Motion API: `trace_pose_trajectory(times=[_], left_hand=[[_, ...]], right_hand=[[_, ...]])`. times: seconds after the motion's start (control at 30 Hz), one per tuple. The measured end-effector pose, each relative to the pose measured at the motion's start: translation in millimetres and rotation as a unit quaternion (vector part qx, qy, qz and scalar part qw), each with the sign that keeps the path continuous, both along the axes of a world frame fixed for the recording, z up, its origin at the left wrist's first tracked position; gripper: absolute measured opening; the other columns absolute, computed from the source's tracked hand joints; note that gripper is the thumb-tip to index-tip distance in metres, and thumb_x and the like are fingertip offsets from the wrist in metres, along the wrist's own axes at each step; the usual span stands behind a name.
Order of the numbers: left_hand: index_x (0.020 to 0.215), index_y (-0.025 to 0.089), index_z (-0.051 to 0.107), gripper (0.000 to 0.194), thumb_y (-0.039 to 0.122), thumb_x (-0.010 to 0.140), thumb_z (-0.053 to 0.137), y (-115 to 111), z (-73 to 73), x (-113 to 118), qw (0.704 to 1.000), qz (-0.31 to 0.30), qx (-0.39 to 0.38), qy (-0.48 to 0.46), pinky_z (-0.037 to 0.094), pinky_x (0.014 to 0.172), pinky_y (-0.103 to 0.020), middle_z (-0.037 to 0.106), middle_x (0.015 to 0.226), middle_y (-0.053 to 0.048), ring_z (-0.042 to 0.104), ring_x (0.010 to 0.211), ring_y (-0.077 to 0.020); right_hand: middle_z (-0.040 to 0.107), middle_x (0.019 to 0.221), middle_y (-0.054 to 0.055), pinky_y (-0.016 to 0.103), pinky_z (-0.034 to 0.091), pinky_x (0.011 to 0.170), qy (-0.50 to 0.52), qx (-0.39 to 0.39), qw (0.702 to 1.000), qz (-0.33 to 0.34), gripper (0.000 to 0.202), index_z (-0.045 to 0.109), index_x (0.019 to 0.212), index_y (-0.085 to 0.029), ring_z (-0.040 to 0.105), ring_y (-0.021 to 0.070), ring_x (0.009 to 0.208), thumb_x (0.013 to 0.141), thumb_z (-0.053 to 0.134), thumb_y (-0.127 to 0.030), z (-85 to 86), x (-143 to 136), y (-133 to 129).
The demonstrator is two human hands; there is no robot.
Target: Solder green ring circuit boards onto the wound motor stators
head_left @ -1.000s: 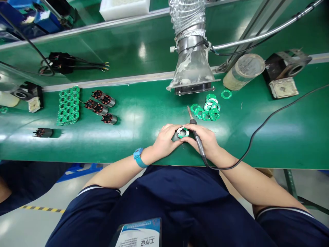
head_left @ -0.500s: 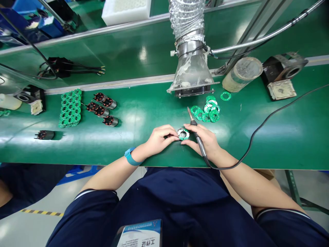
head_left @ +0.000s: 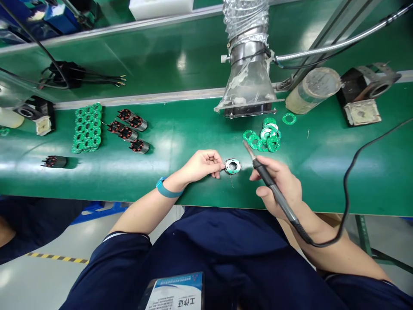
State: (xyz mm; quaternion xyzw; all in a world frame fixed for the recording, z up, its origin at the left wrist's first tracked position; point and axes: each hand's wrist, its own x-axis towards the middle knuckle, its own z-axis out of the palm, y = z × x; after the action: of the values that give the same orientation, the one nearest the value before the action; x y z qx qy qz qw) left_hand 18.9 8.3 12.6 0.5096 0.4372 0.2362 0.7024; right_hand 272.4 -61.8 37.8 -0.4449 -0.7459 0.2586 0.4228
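Observation:
A ring-shaped green and white board (head_left: pixel 232 166) tops a round part on the green bench, with a thin wire trailing below it. The fingers of my left hand (head_left: pixel 204 165) are pinched at its left edge. My right hand (head_left: pixel 280 183), to the right of the part and apart from it, holds a soldering iron (head_left: pixel 274 189) whose tip points up and left. Just beyond the iron's tip lies a loose pile of green ring boards (head_left: pixel 270 135).
A fume extraction hood (head_left: pixel 248 82) hangs above the bench. Motor stators (head_left: pixel 132 125) and a green board panel (head_left: pixel 87 128) are at the left. A cylindrical jar (head_left: pixel 312 90) and an iron stand (head_left: pixel 364 97) stand at the back right. The iron's cable crosses my right forearm.
My right hand has drawn back to the right from the round part, with the soldering iron in it. My left hand remains at the part. The whole view has shifted slightly.

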Motion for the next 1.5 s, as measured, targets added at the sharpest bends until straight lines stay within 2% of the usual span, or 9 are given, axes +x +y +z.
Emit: trace_pose_trajectory(times=[0.07,0.17,0.27,0.77,1.17,1.27,1.37,1.5], left_hand=[[0.085,0.012,0.066,0.030,0.036,0.082,0.083,0.8,-1.3,-0.5,1.000,0.003,0.005,0.006,0.053,0.055,-0.020,0.071,0.063,-0.004,0.068,0.055,-0.0108],[0.085,0.011,0.067,0.030,0.035,0.081,0.083,2.0,-1.3,-1.7,1.000,-0.004,0.009,0.005,0.054,0.057,-0.020,0.072,0.064,-0.004,0.069,0.057,-0.0111],[0.084,0.011,0.067,0.029,0.035,0.082,0.083,2.8,-0.6,-2.4,1.000,-0.011,0.008,-0.004,0.054,0.058,-0.020,0.071,0.064,-0.004,0.069,0.058,-0.0109],[0.084,0.011,0.066,0.029,0.035,0.083,0.082,4.3,-5.9,-2.2,1.000,-0.009,0.026,-0.004,0.055,0.057,-0.020,0.071,0.063,-0.004,0.068,0.057,-0.0104],[0.083,0.011,0.066,0.026,0.032,0.083,0.081,5.3,-6.3,-2.2,1.000,-0.010,0.021,-0.004,0.055,0.057,-0.020,0.070,0.062,-0.003,0.068,0.056,-0.0104],[0.083,0.011,0.066,0.025,0.031,0.083,0.081,5.5,-5.5,-2.3,1.000,-0.009,0.018,-0.009,0.055,0.058,-0.020,0.070,0.062,-0.003,0.068,0.056,-0.0102],[0.084,0.011,0.066,0.025,0.031,0.083,0.082,5.7,-5.2,-1.9,1.000,-0.008,0.016,-0.012,0.055,0.057,-0.020,0.070,0.062,-0.004,0.068,0.056,-0.0104],[0.083,0.011,0.065,0.027,0.031,0.082,0.083,6.2,-4.9,-1.1,1.000,-0.009,0.011,-0.014,0.055,0.057,-0.021,0.070,0.062,-0.003,0.067,0.056,-0.0101]], right_hand=[[0.073,0.085,0.005,0.043,0.061,0.080,0.025,-0.014,0.999,0.021,0.052,0.057,0.141,-0.025,0.072,0.0225,0.075,0.100,0.054,-0.058,3.1,-1.4,-5.2],[0.076,0.085,0.004,0.040,0.061,0.076,0.052,-0.034,0.998,0.023,0.033,0.067,0.129,-0.026,0.072,0.0213,0.075,0.099,0.062,-0.039,2.8,-5.1,-8.6],[0.077,0.082,0.003,0.038,0.060,0.072,0.060,-0.044,0.997,0.004,0.028,0.071,0.123,-0.025,0.072,0.0202,0.072,0.096,0.065,-0.027,-0.7,-8.5,-8.7],[0.077,0.076,0.002,0.031,0.058,0.070,0.040,-0.047,0.998,0.000,0.023,0.074,0.115,-0.020,0.071,0.0154,0.066,0.094,0.065,-0.019,-2.4,-14.0,-5.3],[0.076,0.078,0.002,0.034,0.058,0.072,0.070,-0.052,0.996,-0.002,0.028,0.072,0.122,-0.022,0.071,0.0169,0.071,0.096,0.065,-0.023,-3.8,-9.2,-6.5],[0.078,0.084,0.003,0.035,0.059,0.072,0.067,-0.056,0.996,-0.022,0.031,0.071,0.127,-0.024,0.073,0.0183,0.074,0.097,0.065,-0.030,-1.6,-3.8,-3.5],[0.079,0.090,0.004,0.036,0.061,0.076,0.058,-0.052,0.997,-0.002,0.039,0.067,0.134,-0.024,0.075,0.0193,0.078,0.099,0.063,-0.042,-0.1,1.6,3.1],[0.075,0.076,0.000,0.034,0.062,0.076,0.030,-0.025,0.998,0.039,0.050,0.063,0.140,-0.026,0.073,0.0179,0.070,0.098,0.062,-0.053,-3.0,3.2,17.8]])
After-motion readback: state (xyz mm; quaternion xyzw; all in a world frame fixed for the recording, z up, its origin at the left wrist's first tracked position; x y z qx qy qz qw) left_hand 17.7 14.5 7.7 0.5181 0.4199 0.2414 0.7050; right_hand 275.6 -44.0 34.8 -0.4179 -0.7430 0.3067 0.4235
